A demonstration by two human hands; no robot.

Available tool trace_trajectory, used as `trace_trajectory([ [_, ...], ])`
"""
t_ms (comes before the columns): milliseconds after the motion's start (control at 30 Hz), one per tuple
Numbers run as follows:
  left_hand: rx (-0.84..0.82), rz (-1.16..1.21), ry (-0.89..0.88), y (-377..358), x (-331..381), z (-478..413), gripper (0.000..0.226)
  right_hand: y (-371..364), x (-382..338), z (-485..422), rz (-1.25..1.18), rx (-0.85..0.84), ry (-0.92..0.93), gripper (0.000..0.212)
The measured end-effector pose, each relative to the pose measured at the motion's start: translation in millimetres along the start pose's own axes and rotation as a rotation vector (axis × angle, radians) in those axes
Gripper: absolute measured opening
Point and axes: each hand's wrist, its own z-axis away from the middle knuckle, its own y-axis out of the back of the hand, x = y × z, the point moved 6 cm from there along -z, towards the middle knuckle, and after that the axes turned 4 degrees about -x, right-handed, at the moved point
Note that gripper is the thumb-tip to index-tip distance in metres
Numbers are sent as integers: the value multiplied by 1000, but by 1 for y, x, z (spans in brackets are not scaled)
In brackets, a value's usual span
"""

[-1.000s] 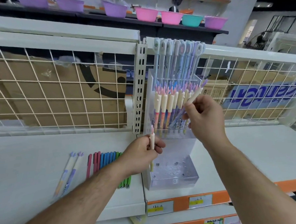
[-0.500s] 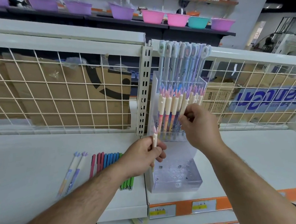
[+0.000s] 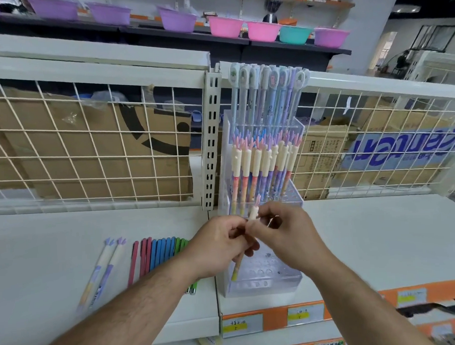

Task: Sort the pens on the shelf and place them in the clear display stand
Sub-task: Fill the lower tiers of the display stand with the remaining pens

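1. Head view: the left hand (image 3: 220, 249) is curled round the lower part of one pen (image 3: 253, 213). The same pen is pinched near its cream cap by the right hand (image 3: 287, 237).
2. The pen is held almost straight up, with the cap toward 12 o'clock and the yellow tip toward 7 o'clock. It is probably gripped by both hands so that it can be passed across and aimed at a hole.
3. Just behind the hands, at 12 o'clock, the clear display stand (image 3: 287, 281) is seen. Round holes with no pens in them are seen in its low front step, and the pen's tip hangs in front of that step.
4. The middle step is filled with cream-capped pens (image 3: 257, 165) like the one being held. Tall pens (image 3: 267, 96) are kept at the back, likely so every row can be seen.
5. At 9 o'clock from the hands, coloured pens (image 3: 157, 255) are laid side by side on the shelf (image 3: 41, 261): pink, then blue, then green. Like colours seem to be kept together for sorting.
6. Farther toward 9 o'clock, two pastel pens (image 3: 104, 263) are laid close together. None of these have been put in the stand yet.
7. A wire grid (image 3: 88, 153) is fixed behind the shelf.
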Motion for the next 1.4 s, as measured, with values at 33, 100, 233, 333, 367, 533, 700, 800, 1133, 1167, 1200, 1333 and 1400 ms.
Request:
trace_trajectory([
  [33,-2,0,-9,-2,1,-1,14,-1,0,2,-12,-9,10,16],
  [100,-4,20,-11,-7,2,-2,14,3,1,3,-57,43,14,22],
  [233,-7,-5,15,-11,-1,-5,15,21,7,1,-100,158,13,25],
  [333,17,-17,-1,-13,0,-7,18,15,11,1,-75,17,-17,14],
  [367,32,-20,-5,-13,0,-7,18,14,10,1,-62,-1,-23,12],
  [533,138,-41,17,-4,-4,-10,14,43,-4,-12,-199,247,9,16],
  [700,245,-352,-21,4,-6,-5,11,73,-17,-26,-164,460,93,15],
  [800,293,-599,-58,7,-4,-1,15,73,-18,-34,-17,450,113,15],
  [1133,313,-616,-16,15,-12,3,17,50,-14,-48,389,269,26,31],
  [1167,312,-612,-14,15,-13,3,17,50,-13,-49,400,266,16,33],
  [1200,311,-607,-11,15,-14,3,17,50,-12,-49,409,270,11,34],
  [1333,308,-603,-8,16,-15,3,16,52,-10,-48,411,293,-3,36],
  [1400,304,-596,-11,15,-16,2,16,50,-7,-46,445,282,-13,34],
])
